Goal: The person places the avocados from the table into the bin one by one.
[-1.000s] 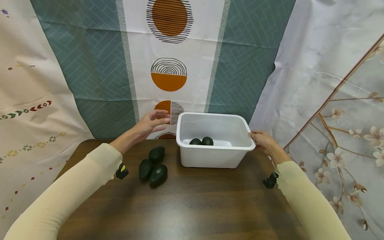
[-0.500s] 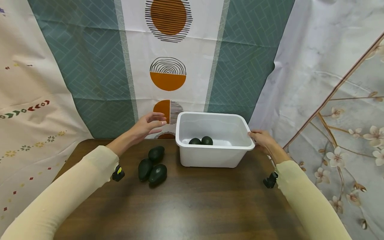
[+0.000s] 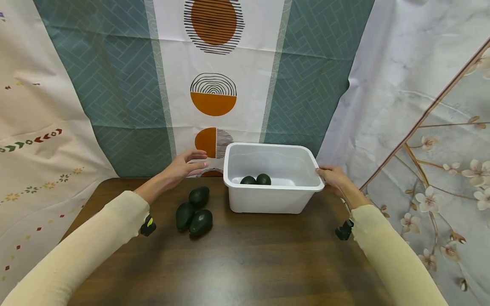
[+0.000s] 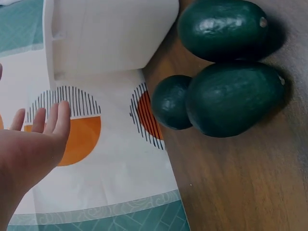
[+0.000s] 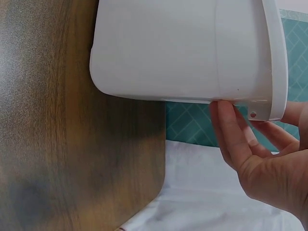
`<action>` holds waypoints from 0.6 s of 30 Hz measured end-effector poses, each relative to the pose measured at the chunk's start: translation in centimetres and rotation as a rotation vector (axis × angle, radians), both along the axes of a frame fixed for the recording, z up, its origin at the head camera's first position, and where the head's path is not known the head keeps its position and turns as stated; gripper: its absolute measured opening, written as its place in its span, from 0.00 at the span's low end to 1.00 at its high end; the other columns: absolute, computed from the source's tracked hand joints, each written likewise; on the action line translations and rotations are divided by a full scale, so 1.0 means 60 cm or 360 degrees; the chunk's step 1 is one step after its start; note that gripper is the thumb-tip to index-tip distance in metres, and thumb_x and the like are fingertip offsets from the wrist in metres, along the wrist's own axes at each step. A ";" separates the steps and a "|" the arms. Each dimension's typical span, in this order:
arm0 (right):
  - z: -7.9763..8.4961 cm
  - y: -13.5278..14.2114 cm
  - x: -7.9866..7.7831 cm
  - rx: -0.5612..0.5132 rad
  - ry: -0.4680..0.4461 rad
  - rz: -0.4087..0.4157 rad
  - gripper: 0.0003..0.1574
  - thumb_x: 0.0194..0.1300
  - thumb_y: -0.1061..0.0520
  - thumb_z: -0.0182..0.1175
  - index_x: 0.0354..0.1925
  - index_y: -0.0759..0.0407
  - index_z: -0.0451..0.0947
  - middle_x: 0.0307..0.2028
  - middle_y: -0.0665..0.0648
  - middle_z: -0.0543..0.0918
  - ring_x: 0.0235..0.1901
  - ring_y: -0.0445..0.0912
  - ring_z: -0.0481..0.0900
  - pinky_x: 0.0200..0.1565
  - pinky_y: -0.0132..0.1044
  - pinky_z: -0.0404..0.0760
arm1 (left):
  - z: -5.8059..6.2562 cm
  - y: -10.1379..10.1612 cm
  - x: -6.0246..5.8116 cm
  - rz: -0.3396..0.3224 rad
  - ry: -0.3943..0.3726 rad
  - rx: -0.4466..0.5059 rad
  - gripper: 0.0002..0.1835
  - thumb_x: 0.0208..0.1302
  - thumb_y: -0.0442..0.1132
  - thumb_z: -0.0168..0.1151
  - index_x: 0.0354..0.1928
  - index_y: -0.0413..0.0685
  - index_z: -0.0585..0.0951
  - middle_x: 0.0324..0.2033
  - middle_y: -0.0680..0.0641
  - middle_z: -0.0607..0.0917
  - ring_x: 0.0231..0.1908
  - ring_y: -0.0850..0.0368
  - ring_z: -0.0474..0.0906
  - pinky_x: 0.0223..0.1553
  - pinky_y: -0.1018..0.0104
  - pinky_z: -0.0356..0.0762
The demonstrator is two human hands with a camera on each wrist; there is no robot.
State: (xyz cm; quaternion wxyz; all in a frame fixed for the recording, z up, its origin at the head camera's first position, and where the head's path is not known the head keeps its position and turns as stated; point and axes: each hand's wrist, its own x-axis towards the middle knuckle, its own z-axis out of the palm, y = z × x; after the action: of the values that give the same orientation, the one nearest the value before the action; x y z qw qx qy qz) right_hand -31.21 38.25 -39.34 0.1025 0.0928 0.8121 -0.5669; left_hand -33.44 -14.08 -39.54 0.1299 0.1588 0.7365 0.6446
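Slightly moved: left hand (image 3: pixel 183 167), now lower and farther from the tub (image 3: pixel 268 200) than a second ago.
Otherwise unchanged: the right hand (image 3: pixel 335 178), the tub and every avocado keep their places.
Left fingers: loosely extended, holding nothing, in the air beside the tub's left end, near the loose avocados and apart from both.
Right fingers: gripping the rim at the tub's right end, some tips against the outer wall below it.
Tub: white, smooth, rectangular with rounded corners and a turned-out rim; upright at the desk's (image 3: pixel 245 255) far side.
Avocados inside: two (image 3: pixel 263 179), side by side on the tub's bottom, partly hidden by the front wall.
Loose avocados: three (image 3: pixel 200 222), left of the tub on the brown desk, clustered and touching, dark green and glossy; pale stem ends show on two.
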 end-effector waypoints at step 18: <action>-0.005 0.001 0.000 -0.0013 0.0036 -0.0016 0.36 0.84 0.54 0.50 0.78 0.74 0.57 0.65 0.73 0.70 0.46 0.48 0.81 0.45 0.43 0.88 | -0.030 0.005 0.003 0.0072 0.0153 -0.0413 0.41 0.68 0.48 0.74 0.76 0.39 0.66 0.73 0.31 0.69 0.73 0.30 0.65 0.72 0.36 0.65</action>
State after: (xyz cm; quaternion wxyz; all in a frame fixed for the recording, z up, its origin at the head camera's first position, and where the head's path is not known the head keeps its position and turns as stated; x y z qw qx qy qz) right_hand -31.21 38.32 -39.62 0.0909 0.0902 0.8103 -0.5719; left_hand -33.27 -13.80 -41.32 0.0994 0.1548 0.8223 0.5385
